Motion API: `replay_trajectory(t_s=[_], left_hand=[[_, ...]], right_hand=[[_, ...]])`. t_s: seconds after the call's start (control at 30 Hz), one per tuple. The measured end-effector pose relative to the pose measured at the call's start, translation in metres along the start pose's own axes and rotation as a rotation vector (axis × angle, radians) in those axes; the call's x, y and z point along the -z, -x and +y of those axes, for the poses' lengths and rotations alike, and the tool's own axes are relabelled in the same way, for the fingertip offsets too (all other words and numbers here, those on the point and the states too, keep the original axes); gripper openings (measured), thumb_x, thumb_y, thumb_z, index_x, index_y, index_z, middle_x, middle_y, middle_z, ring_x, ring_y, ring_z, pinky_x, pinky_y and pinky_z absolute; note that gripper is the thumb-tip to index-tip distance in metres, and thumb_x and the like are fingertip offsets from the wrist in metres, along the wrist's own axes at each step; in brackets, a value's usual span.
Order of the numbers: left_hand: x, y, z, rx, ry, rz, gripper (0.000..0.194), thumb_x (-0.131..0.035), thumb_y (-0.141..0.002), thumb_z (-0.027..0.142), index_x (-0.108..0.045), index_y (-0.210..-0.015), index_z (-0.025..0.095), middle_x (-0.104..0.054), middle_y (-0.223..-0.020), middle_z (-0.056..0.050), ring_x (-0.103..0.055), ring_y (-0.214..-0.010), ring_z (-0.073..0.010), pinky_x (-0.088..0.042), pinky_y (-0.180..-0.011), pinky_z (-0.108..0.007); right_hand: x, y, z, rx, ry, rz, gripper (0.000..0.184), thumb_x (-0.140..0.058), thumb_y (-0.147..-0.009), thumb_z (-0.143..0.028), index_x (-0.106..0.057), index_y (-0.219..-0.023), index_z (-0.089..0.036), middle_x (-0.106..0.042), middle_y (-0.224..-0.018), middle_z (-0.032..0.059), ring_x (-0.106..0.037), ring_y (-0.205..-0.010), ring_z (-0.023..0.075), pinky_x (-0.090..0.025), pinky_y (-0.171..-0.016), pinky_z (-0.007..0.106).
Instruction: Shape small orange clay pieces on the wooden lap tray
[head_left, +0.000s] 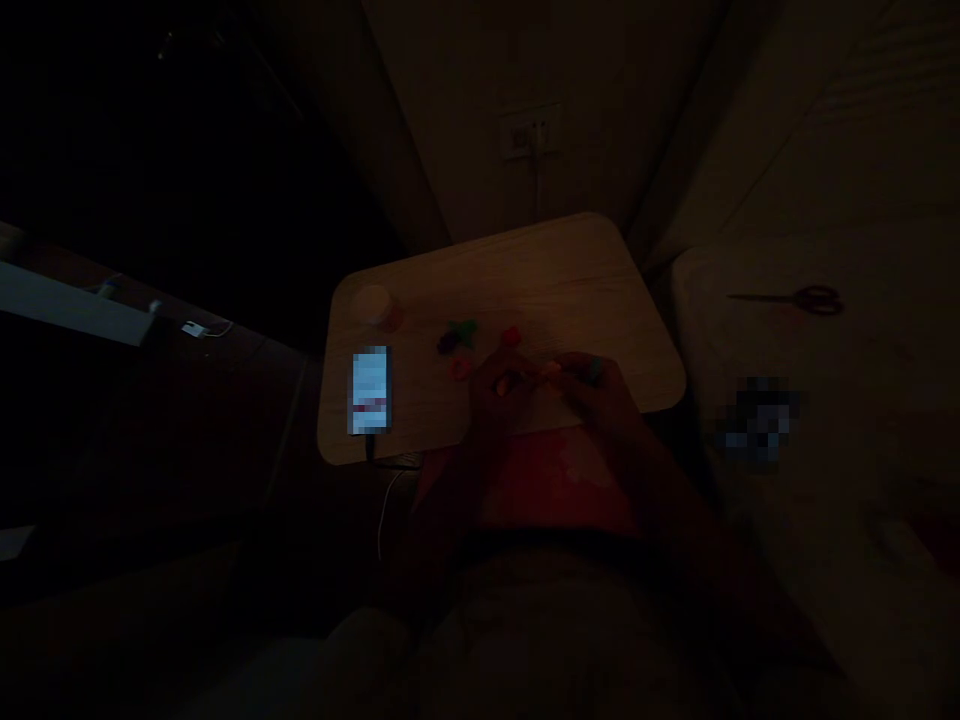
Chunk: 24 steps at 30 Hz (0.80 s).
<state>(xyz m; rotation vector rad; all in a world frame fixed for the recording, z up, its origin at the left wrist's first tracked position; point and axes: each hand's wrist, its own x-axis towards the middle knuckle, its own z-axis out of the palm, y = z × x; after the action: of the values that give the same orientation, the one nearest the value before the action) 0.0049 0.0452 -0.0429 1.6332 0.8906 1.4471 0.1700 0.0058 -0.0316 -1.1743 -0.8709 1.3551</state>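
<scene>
In dim light, both hands are close together above the near edge of a small wooden table (540, 260). My right hand (604, 390) is closed, its fingertips pinching a small pale orange piece (553, 370) whose kind I cannot make out. My left hand (495, 395) has its fingers curled, with the fingertips close to that piece; another orange bit (503, 384) shows within this hand. A small green spot (595, 368) is visible at my right fingers. Just beyond the hands lie a red piece (511, 336), a red ring-shaped piece (461, 370), a green piece (466, 330) and a dark purple piece (448, 343).
A lit phone (370, 390) with a cable lies at the table's left, below a round pale-lidded container (373, 303). To the right, scissors (814, 299) and a blurred dark item (761, 420) rest on a pale surface. A wall socket (532, 132) is behind.
</scene>
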Motion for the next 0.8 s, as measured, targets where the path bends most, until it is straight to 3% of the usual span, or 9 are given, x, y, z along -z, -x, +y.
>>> replay_trajectory(t_s=[0.27,0.5,0.8], left_hand=[[-0.0002,0.0018,0.0051,0.003,-0.096,0.026,0.033,-0.085,-0.086,0.053,-0.081,-0.075,0.022,-0.077,-0.077,-0.004,-0.070,-0.072,-0.0164,-0.055,-0.068,-0.031],[0.0021,0.0009,0.0088,-0.042,-0.122,-0.040,0.031,-0.083,-0.089,0.050,-0.080,-0.077,0.022,-0.076,-0.076,-0.003,-0.067,-0.070,-0.0154,-0.053,-0.066,-0.029],[0.0010,0.0012,0.0100,-0.162,-0.154,-0.041,0.023,-0.080,-0.093,0.043,-0.079,-0.082,0.022,-0.075,-0.077,-0.002,-0.063,-0.066,-0.0131,-0.050,-0.063,-0.027]], right_hand=[[-0.0019,-0.0006,-0.0002,-0.030,-0.024,0.005,0.035,-0.095,-0.067,-0.051,-0.078,-0.079,-0.022,-0.074,-0.074,0.0014,-0.063,-0.065,0.0160,-0.049,-0.064,0.030],[0.0011,-0.0014,-0.0034,-0.060,-0.031,-0.023,0.036,-0.097,-0.063,-0.048,-0.078,-0.075,-0.021,-0.075,-0.073,0.0015,-0.063,-0.064,0.0153,-0.048,-0.063,0.029],[0.0036,-0.0052,-0.0024,-0.100,-0.071,-0.040,0.038,-0.099,-0.059,-0.045,-0.076,-0.075,-0.020,-0.071,-0.068,-0.0007,-0.060,-0.062,0.0132,-0.045,-0.062,0.028]])
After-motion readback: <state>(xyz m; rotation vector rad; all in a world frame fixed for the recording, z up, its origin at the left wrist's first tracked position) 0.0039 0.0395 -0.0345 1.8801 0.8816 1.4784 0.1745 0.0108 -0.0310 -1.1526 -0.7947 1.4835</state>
